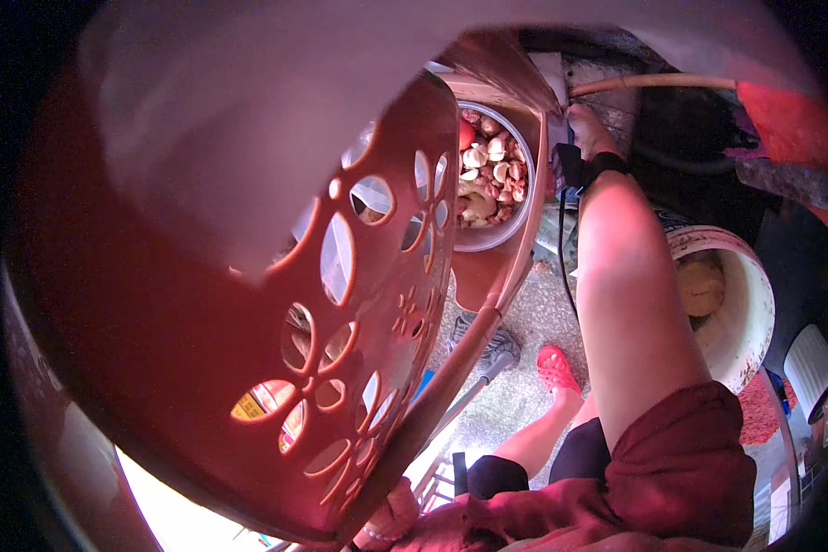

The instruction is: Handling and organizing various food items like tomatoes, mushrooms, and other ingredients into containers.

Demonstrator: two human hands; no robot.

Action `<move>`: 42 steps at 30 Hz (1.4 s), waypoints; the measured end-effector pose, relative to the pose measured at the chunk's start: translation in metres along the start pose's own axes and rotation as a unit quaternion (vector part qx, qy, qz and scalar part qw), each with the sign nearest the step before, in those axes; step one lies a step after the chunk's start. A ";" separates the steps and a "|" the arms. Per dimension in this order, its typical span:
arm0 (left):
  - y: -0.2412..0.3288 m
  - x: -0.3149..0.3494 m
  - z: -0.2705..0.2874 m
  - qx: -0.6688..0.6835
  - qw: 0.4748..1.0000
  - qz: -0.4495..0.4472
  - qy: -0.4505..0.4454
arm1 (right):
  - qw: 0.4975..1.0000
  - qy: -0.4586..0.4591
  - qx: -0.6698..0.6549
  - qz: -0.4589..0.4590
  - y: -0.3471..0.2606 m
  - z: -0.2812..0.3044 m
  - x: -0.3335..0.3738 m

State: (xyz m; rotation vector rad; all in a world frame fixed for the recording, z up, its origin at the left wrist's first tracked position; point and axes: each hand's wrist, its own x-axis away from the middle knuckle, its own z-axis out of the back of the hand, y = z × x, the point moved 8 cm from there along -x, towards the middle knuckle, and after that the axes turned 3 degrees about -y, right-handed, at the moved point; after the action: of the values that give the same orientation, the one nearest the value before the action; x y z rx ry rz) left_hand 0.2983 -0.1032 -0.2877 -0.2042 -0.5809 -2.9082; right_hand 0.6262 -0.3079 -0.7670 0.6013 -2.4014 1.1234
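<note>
A large brown-red plastic chair (377, 304), its back pierced with petal-shaped holes, fills the left and middle. At the lower edge my left hand (391, 515) is closed on its rim, partly hidden. A clear round tub (527, 198) with shallots, peeled garlic (474, 158), a ginger-like root (478, 204) and a red tomato (466, 135) rests on the brown plastic; the back covers its left side. My right arm reaches far forward, and my right hand (591, 129), with a black strap at its wrist, is near the end of a wooden stick (658, 83). Its fingers are mostly hidden.
Right of my right arm stands a dirty white bucket (754, 322) with a tan lump inside. A red clog (557, 368) and a grey patterned shoe (492, 345) are on the speckled floor (534, 317). A pale blur (230, 120) covers the upper left.
</note>
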 end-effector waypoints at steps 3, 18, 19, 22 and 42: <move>0.000 0.001 0.001 -0.015 1.000 -0.006 -0.003 | 0.997 -0.042 -0.040 -0.047 0.019 0.000 -0.004; 0.027 0.009 -0.007 -0.423 0.881 -0.210 -0.032 | 0.893 0.209 0.328 -0.227 -0.010 -0.002 0.030; 0.027 0.009 -0.011 -0.431 0.874 -0.222 -0.034 | 0.891 0.187 0.365 -0.194 -0.007 0.016 0.020; 0.034 -0.002 -0.009 -0.353 0.913 -0.203 -0.010 | 0.914 0.232 0.289 -0.164 0.006 0.029 0.015; 0.020 -0.032 0.001 0.117 0.993 0.014 -0.007 | 0.800 0.214 0.547 -0.118 -0.078 -0.020 0.045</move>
State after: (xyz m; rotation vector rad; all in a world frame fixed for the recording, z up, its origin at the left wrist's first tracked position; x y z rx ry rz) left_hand 0.3332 -0.1162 -0.2847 -0.1999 -0.9070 -2.7830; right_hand 0.6353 -0.3473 -0.6835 0.8136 -1.0707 2.1899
